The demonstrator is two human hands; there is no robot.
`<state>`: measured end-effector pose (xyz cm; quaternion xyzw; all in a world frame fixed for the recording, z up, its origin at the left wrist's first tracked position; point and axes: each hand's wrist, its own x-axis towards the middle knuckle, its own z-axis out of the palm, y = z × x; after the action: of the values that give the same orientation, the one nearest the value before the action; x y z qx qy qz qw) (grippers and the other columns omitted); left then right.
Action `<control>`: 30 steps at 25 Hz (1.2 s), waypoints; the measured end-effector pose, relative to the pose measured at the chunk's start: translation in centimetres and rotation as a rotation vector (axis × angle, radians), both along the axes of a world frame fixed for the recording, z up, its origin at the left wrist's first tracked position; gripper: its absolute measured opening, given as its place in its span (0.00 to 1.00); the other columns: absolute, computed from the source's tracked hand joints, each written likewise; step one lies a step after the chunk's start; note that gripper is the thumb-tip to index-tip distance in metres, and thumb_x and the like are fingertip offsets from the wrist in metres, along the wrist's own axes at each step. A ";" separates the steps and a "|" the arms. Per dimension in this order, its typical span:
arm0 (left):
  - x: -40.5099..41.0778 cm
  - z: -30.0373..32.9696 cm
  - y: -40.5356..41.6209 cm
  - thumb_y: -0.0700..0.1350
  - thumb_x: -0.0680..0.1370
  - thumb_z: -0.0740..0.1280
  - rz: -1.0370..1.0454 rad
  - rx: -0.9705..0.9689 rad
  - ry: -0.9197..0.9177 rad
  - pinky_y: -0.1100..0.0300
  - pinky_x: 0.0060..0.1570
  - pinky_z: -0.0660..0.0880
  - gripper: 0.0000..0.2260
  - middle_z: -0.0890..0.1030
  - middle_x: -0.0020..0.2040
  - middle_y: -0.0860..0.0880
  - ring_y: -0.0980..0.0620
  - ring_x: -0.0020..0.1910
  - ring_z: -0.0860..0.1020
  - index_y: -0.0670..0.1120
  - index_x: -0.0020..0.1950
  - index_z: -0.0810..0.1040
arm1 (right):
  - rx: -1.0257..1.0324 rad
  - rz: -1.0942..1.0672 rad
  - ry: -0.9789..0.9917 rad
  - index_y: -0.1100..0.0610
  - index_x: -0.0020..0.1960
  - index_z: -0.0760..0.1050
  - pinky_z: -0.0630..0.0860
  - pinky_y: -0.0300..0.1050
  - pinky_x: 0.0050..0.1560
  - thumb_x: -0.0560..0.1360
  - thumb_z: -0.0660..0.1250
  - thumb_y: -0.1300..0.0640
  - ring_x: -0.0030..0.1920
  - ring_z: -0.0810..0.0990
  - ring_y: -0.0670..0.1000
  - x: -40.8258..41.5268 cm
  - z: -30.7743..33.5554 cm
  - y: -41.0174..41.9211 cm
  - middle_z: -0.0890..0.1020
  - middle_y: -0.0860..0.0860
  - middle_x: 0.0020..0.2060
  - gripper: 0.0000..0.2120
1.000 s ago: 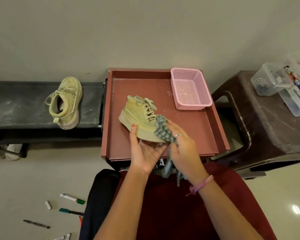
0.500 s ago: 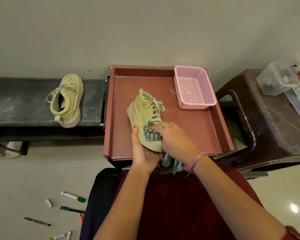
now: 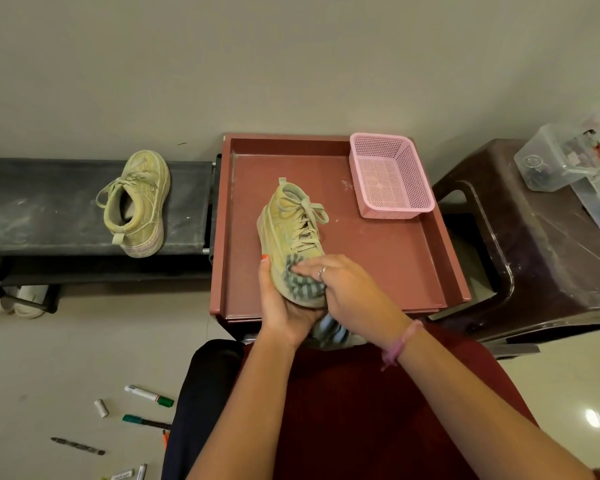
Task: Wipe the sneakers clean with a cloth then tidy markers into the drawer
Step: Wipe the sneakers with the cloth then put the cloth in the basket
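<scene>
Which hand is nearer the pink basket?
Right. The right hand presses the cloth on the sneaker toe, below and left of the basket. The left hand cups the toe from its far side, farther away.

Left hand (image 3: 284, 306) cupping sneaker (image 3: 293, 233), cloth (image 3: 300, 284) apparently pressed
</scene>
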<state>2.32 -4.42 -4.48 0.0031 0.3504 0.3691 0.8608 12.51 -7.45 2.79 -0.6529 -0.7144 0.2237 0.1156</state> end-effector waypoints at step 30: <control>-0.2 0.2 -0.2 0.69 0.75 0.56 -0.048 -0.049 0.026 0.50 0.48 0.80 0.32 0.82 0.58 0.41 0.43 0.53 0.81 0.46 0.65 0.77 | 0.248 -0.019 -0.041 0.63 0.63 0.76 0.71 0.53 0.66 0.63 0.69 0.71 0.63 0.73 0.59 1.7 -4.0 -0.7 0.79 0.58 0.59 0.27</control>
<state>2.11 -4.58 -4.30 -0.0049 0.3705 0.3395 0.8646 14.21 -8.14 -1.22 -0.6447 -0.7326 0.1190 0.1828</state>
